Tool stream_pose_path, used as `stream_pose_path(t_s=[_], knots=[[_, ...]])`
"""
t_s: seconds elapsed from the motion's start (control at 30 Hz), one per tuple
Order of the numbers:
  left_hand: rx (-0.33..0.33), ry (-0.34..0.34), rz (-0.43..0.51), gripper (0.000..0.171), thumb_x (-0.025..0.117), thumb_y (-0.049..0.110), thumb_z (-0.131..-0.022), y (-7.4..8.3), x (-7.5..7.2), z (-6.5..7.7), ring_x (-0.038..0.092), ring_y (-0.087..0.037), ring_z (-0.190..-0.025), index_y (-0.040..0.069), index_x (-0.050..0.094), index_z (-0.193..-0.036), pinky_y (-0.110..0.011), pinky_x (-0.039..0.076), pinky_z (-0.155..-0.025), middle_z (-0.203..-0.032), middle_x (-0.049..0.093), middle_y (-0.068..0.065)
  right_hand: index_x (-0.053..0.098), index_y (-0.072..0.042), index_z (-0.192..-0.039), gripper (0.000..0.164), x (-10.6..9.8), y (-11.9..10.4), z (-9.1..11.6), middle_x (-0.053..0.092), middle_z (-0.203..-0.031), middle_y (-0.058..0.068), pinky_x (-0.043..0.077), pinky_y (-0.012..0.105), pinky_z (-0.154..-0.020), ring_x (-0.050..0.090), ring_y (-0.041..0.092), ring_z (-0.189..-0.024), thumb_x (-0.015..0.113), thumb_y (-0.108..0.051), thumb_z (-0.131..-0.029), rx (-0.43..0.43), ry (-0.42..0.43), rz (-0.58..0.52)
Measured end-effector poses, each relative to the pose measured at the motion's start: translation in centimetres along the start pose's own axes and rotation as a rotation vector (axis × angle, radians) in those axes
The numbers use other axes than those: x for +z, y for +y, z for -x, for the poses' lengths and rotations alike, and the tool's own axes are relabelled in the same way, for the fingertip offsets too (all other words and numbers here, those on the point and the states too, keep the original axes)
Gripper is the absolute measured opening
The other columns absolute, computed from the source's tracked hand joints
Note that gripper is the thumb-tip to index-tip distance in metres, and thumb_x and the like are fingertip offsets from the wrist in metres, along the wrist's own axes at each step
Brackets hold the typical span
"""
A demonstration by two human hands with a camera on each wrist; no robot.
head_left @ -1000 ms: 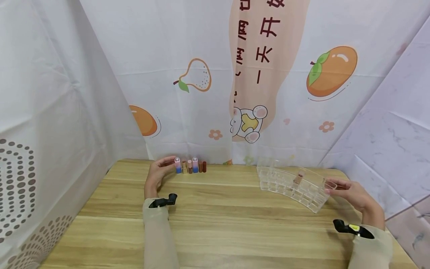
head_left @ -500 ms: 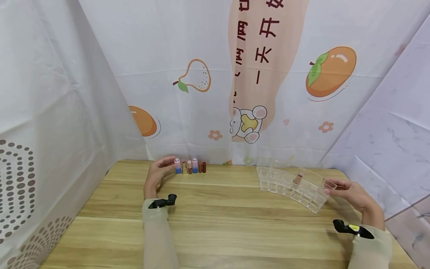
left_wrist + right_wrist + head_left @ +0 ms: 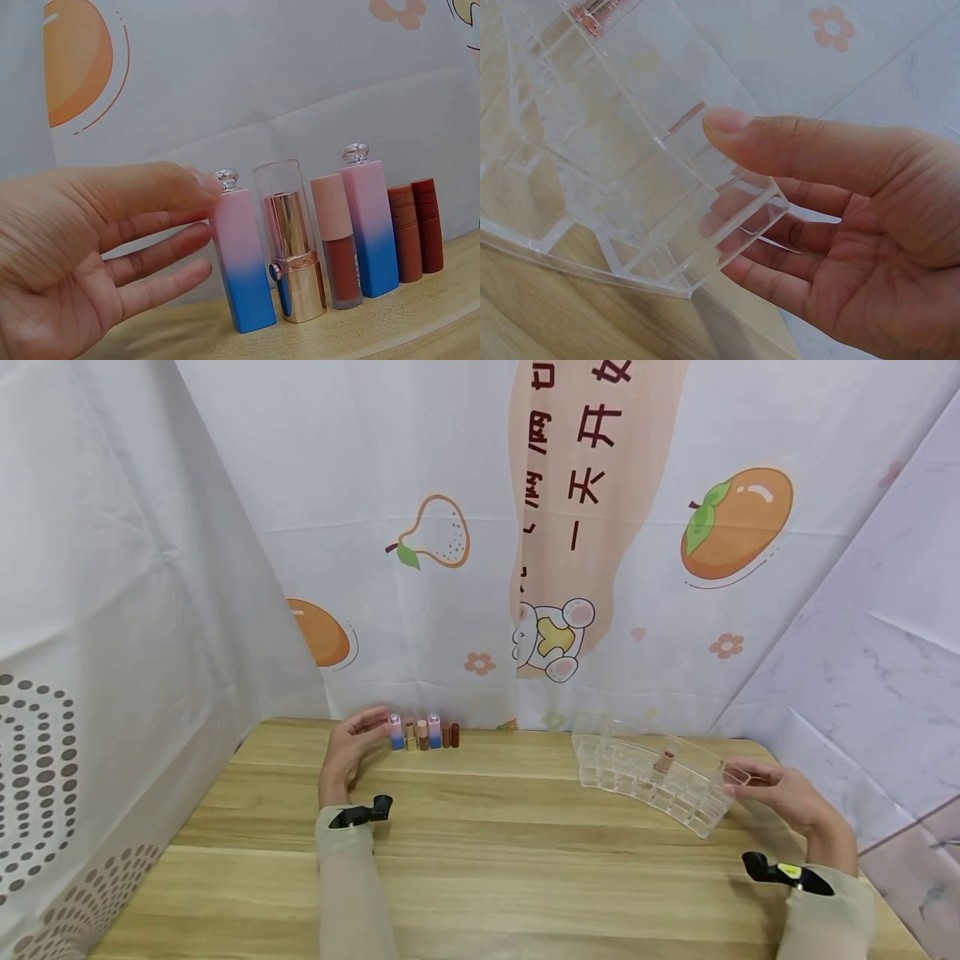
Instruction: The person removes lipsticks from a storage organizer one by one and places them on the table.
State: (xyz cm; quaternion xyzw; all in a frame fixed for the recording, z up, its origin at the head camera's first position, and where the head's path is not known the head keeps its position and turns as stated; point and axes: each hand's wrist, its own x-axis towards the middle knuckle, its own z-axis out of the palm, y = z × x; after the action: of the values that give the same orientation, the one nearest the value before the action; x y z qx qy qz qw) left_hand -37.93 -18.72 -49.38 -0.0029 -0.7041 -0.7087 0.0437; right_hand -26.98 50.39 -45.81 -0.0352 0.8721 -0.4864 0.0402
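Note:
A short row of lip products stands upright at the back of the table. At its left end is a pink-and-blue lipstick (image 3: pixel 244 259), with a twin pink-and-blue lipstick (image 3: pixel 370 225) farther along. My left hand (image 3: pixel 347 753) is beside the first one, thumb at its upper part, fingers extended and loosely spread. Between the twins stand a gold lipstick with a clear cap (image 3: pixel 298 259) and a lip gloss (image 3: pixel 341 251). On the right, my right hand (image 3: pixel 787 793) holds the end of a clear lipstick organizer (image 3: pixel 637 772), thumb on one side, fingers behind. One lipstick (image 3: pixel 666 760) stands in the organizer.
Two small reddish-brown tubes, a lighter tube (image 3: pixel 406 232) and a darker tube (image 3: pixel 428 225), end the row. A printed curtain (image 3: pixel 420 610) hangs right behind the table. Bare wood (image 3: pixel 525 852) lies between the two arms.

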Motion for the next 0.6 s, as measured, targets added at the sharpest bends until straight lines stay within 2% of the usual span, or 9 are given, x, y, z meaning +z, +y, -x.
stream_pose_path(t_s=[0.2, 0.4, 0.6], knots=[[0.047, 0.021, 0.085, 0.052, 0.075, 0.003, -0.091, 0.6, 0.0, 0.2, 0.067, 0.0, -0.099, -0.006, 0.057, -0.139, -0.014, 0.055, -0.084, -0.106, 0.074, 0.015, 0.065, -0.006, -0.135, 0.04, 0.0, 0.1, -0.2, 0.065, -0.109, -0.033, 0.053, 0.011, -0.079, 0.06, -0.014, -0.099, 0.071, -0.008, -0.096, 0.0, 0.004, -0.007], [0.016, 0.003, 0.12, 0.053, 0.073, -0.001, -0.091, 2.2, 0.3, 1.1, 0.067, -0.002, -0.1, -0.007, 0.054, -0.14, -0.019, 0.056, -0.088, -0.112, 0.074, 0.007, 0.065, -0.007, -0.135, 0.039, 0.0, 0.2, -0.1, 0.066, -0.11, -0.032, 0.053, 0.011, -0.079, 0.06, -0.013, -0.098, 0.07, -0.006, -0.096, -0.004, 0.0, -0.02], [0.007, -0.009, 0.114, 0.053, 0.073, -0.001, -0.092, 3.0, 0.4, 1.4, 0.067, -0.003, -0.102, -0.007, 0.054, -0.141, -0.019, 0.057, -0.09, -0.113, 0.074, 0.007, 0.066, -0.008, -0.135, 0.039, 0.1, 0.1, 0.0, 0.066, -0.11, -0.032, 0.053, 0.011, -0.079, 0.06, -0.013, -0.098, 0.07, -0.006, -0.096, -0.012, -0.002, -0.02]])
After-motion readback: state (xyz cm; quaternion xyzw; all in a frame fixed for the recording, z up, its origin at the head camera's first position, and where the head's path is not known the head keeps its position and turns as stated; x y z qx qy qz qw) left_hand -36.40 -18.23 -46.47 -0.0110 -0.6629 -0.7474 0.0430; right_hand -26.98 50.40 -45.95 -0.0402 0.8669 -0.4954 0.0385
